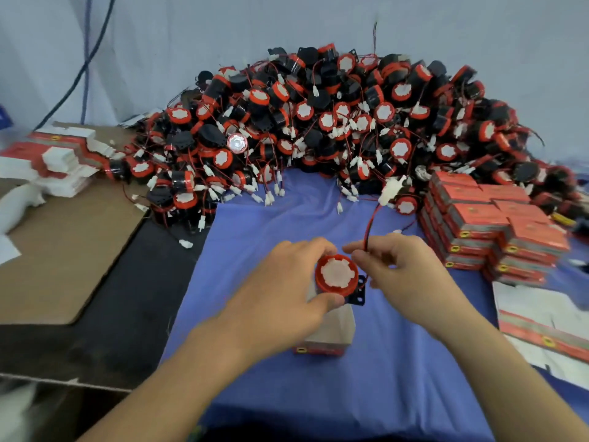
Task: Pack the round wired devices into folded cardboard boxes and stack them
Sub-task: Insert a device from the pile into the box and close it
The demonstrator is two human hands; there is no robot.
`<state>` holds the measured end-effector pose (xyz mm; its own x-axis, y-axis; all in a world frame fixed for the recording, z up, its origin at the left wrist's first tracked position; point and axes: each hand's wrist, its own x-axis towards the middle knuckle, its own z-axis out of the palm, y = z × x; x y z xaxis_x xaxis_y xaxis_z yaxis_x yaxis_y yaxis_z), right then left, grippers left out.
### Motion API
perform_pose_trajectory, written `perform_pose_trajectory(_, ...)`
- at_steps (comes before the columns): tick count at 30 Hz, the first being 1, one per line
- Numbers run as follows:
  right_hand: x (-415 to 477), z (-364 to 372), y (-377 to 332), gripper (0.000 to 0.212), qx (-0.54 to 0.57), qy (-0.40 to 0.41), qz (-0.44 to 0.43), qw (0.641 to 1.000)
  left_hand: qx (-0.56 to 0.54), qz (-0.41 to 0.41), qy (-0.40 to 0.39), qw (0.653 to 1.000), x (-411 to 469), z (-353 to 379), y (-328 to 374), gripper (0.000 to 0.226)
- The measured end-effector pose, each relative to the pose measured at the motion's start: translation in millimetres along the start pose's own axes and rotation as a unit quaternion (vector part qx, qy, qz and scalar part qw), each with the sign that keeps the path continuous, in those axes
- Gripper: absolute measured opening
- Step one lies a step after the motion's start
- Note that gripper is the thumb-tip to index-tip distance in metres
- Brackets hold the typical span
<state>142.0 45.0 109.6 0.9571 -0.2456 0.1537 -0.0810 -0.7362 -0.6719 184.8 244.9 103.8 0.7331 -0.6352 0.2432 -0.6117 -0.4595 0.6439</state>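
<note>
Wire [371,224] should be tucked beside the round device [336,275] before it is pressed down. The device is held at the folded box [333,330] mouth by the left hand [287,291], grip curled around it, and the wire is pinched by the right hand [404,272].

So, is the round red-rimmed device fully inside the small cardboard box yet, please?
Not fully: the round red-rimmed device and its black bracket show above the small cardboard box.

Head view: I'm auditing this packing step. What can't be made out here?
All head view.
Box mouth: hidden by the left hand and round device.
Connector on the wire: blurred by motion.
Stacked boxes print: too small.
Flat cartons, right: cut by the frame edge.
</note>
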Motion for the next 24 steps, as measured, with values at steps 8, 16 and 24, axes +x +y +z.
perform_pose_trajectory(8, -16, 25, 7, 0.035, -0.028, -0.002, -0.034, 0.999, 0.142, 0.018, 0.018, 0.99, -17, 15, -2, 0.032)
perform_pose_trajectory(16, -25, 41, 22, 0.015, -0.057, -0.034, -0.043, 0.997, 0.225, 0.006, -0.011, 0.974, -23, 43, -19, 0.029)
perform_pose_trajectory(24, -29, 53, 23, 0.027, -0.115, -0.041, -0.066, 0.99, 0.34, 0.047, 0.016, 0.939, -40, 78, -39, 0.022)
